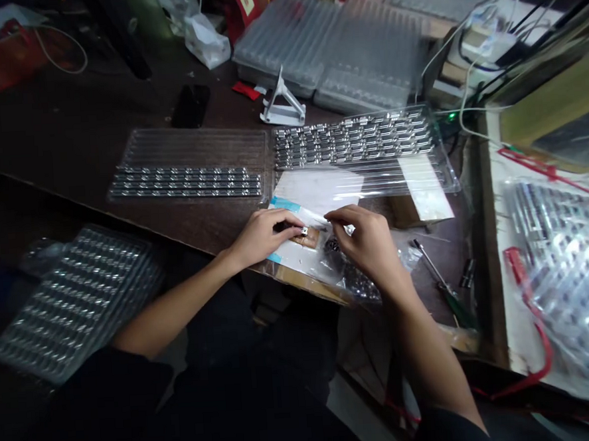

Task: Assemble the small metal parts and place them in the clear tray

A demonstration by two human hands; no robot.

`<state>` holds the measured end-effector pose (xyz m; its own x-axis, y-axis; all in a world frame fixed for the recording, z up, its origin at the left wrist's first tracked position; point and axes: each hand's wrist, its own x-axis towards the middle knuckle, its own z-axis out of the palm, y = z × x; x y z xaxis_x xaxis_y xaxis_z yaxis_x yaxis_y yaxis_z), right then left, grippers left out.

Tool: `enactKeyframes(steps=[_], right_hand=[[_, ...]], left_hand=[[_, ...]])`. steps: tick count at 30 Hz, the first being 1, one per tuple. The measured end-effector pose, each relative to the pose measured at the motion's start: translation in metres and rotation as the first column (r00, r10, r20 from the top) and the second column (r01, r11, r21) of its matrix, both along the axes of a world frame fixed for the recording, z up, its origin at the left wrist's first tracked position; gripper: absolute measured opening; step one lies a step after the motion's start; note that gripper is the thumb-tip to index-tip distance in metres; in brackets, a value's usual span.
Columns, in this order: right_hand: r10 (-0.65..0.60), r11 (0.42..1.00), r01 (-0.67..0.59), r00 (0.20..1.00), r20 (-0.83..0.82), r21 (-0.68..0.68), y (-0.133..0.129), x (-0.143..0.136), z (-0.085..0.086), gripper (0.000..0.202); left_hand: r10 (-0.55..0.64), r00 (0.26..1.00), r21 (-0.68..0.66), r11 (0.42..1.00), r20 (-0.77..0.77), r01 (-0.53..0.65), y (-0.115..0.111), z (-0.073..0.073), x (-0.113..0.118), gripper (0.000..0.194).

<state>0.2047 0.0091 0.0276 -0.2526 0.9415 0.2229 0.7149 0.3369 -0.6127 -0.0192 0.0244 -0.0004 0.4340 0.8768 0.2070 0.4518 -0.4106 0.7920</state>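
Note:
My left hand (268, 234) pinches a small shiny metal part (304, 231) between thumb and fingertips. It is held at a small brown block (309, 238) that lies on a white sheet (317, 186) fixed with blue tape (284, 204). To the right, my right hand (364, 237) is closed in a pinch; whatever sits at its fingertips is too small to name. Under that hand lies a clear plastic bag (361, 279) with small dark metal pieces. Behind both hands, one clear tray (352, 140) carries rows of metal parts, and a second tray (187, 180) is partly filled.
A screwdriver (440, 281) lies right of the bag, near a small box (423, 196). At the back stand stacked clear trays (324, 52), a white stand (283, 105) and a dark phone (191, 107). More filled trays are at lower left (74, 300) and far right (571, 270).

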Motion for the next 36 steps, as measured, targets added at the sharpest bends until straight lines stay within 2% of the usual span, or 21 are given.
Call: enactKeyframes(steps=[7,12,15,22,29,33,35,36], right_hand=[[0.038,0.999,-0.037,0.999,0.015,-0.033,-0.001,-0.004,-0.005,0.022],[0.043,0.997,-0.041,0.998,0.041,-0.058,-0.001,-0.006,-0.005,0.021],[0.052,0.997,-0.05,0.998,0.035,-0.061,-0.001,-0.007,-0.004,0.021],[0.088,0.994,-0.08,0.991,0.1,-0.077,-0.002,-0.011,-0.006,0.021],[0.083,0.996,-0.076,0.977,0.195,-0.041,-0.004,-0.017,-0.009,0.02],[0.141,0.99,-0.136,0.981,0.131,-0.047,-0.003,-0.019,-0.011,0.018],[0.19,0.981,-0.184,0.975,0.113,-0.065,-0.004,-0.021,-0.011,0.018],[0.214,0.976,-0.206,0.968,0.129,-0.071,-0.005,-0.022,-0.011,0.018]], left_hand=[[-0.033,0.999,0.066,0.997,0.008,0.032,0.001,-0.002,0.002,0.009],[0.021,0.999,0.052,0.998,0.036,-0.022,-0.001,-0.001,0.003,0.008],[0.005,0.999,0.056,0.998,0.045,-0.008,0.0,-0.002,0.004,0.007],[-0.019,0.998,0.076,0.997,-0.052,0.023,-0.001,-0.008,0.003,0.007],[-0.039,0.998,0.092,0.995,-0.057,0.044,0.0,-0.008,0.003,0.003],[0.109,0.994,0.098,0.989,0.014,-0.11,-0.003,-0.008,0.0,0.003],[0.17,0.985,0.12,0.979,-0.031,-0.165,-0.006,-0.008,-0.003,0.004],[0.168,0.983,0.134,0.978,-0.076,-0.157,-0.008,-0.008,-0.005,0.005]])
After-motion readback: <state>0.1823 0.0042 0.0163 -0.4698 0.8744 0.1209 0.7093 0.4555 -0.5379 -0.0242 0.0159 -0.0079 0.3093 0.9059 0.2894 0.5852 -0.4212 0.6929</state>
